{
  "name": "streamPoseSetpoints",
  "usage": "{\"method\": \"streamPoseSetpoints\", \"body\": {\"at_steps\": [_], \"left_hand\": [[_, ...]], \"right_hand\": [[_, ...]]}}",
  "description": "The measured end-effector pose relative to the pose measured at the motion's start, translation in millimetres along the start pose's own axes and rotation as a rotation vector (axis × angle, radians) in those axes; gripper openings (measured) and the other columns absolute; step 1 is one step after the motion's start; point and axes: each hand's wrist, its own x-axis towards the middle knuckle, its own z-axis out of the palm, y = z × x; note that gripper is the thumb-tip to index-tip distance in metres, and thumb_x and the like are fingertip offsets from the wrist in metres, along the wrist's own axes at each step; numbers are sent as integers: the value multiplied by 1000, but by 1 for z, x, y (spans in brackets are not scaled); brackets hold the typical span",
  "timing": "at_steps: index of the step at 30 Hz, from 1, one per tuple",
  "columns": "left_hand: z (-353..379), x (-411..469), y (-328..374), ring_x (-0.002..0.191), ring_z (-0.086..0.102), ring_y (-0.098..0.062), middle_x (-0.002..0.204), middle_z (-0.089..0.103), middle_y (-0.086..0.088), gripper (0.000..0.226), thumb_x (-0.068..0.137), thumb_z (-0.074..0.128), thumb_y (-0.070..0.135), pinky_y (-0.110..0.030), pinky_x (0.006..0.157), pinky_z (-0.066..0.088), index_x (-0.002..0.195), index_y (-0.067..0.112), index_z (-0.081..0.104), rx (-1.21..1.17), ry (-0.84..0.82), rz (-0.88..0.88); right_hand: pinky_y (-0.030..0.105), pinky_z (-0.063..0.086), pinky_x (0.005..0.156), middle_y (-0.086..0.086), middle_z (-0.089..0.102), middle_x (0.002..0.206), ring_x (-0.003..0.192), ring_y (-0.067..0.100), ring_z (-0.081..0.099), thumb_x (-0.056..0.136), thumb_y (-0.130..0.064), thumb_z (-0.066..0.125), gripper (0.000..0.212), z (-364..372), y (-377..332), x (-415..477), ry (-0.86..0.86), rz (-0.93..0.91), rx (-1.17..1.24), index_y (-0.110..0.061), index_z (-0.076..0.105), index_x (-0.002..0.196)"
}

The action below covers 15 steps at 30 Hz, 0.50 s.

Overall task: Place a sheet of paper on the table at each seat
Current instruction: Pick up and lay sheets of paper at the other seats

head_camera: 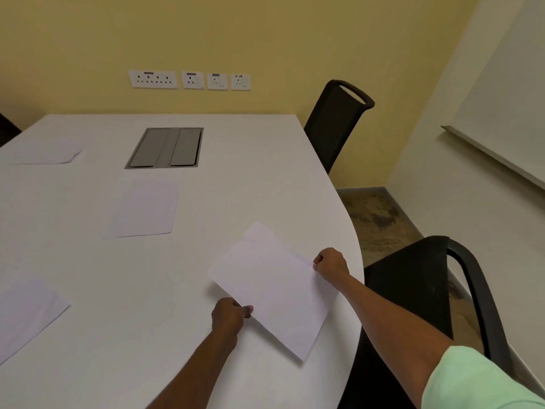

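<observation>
A white sheet of paper [274,287] is held just above the white table [206,202], near its curved right edge and in front of the near black chair [418,284]. My left hand [228,315] pinches the sheet's near-left edge. My right hand [331,264] grips its right edge. A second sheet seems to lie under it, its corner showing at the top. Other sheets lie flat on the table: one in the middle [144,209], one at the far left [47,152], one at the near left [23,314].
A grey cable hatch [166,147] is set into the table's middle. A second black chair [336,122] stands at the far right corner. Wall sockets [188,79] line the yellow wall. A whiteboard [507,113] hangs on the right wall.
</observation>
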Motion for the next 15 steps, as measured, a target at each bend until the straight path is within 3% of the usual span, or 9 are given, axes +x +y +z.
{"method": "streamPoseSetpoints", "body": {"at_steps": [7, 12, 15], "left_hand": [[11, 7, -2, 87, 68, -33, 89, 72, -21, 28, 74, 79, 16, -34, 74, 51, 66, 6, 54, 55, 28, -72], [14, 12, -3, 91, 67, -35, 93, 71, -22, 26, 72, 79, 13, -38, 78, 52, 78, 3, 56, 66, 15, -83], [17, 17, -8, 81, 67, -33, 89, 71, -21, 29, 71, 79, 11, -39, 77, 54, 83, -2, 56, 38, 4, -96]], "right_hand": [[40, 57, 84, 15, 71, 103, 96, 32, 66, 82, 2, 58, 16, 16, 12, 17, -47, 24, 22, 0, 71, 91], [37, 55, 81, 13, 70, 105, 96, 31, 66, 85, -1, 58, 16, 26, 14, 21, -51, 43, -17, -2, 70, 97], [38, 56, 83, 11, 68, 107, 98, 29, 65, 87, -5, 58, 16, 30, 20, 23, -58, 58, -64, -5, 68, 100]]}}
